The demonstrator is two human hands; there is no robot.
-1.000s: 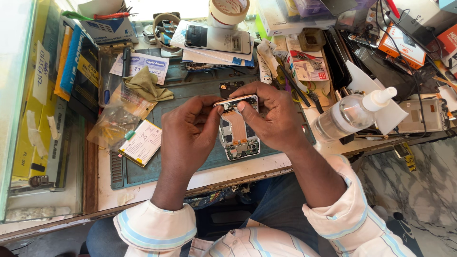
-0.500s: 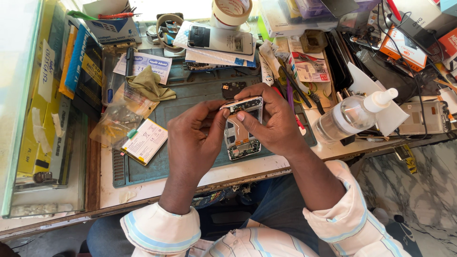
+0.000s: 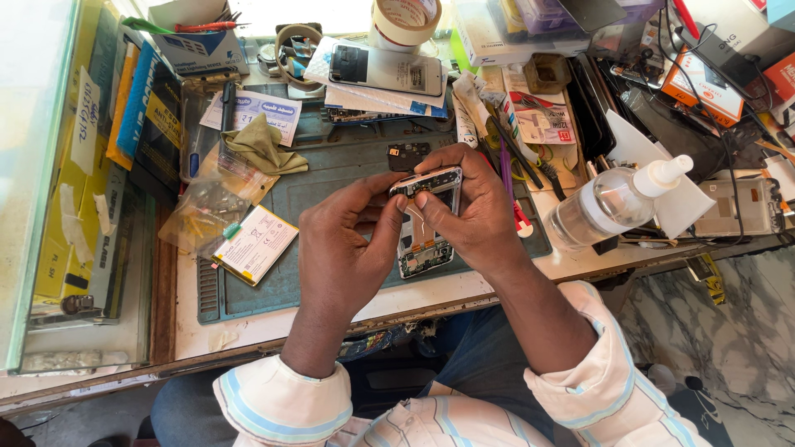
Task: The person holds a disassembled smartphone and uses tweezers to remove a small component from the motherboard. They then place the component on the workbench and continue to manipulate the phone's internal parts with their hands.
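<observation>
Over grey-green rubber work mat [image 3: 331, 178]: left hand [image 3: 344, 244] and right hand [image 3: 476, 215] both gripping opened, backless smartphone frame [image 3: 426, 219], fingertips pinching its top edge; clear plastic spray bottle [image 3: 613, 203] lying nearby.

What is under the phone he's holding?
Under the open phone, held by the left hand and right hand, lies the green mat. The hands cover the mat right beneath.

An opened phone body [image 3: 425, 217] with a pale silver frame is held up above the green mat, back cover off, circuit board and an orange flex strip exposed, its top edge tilted away.
</observation>
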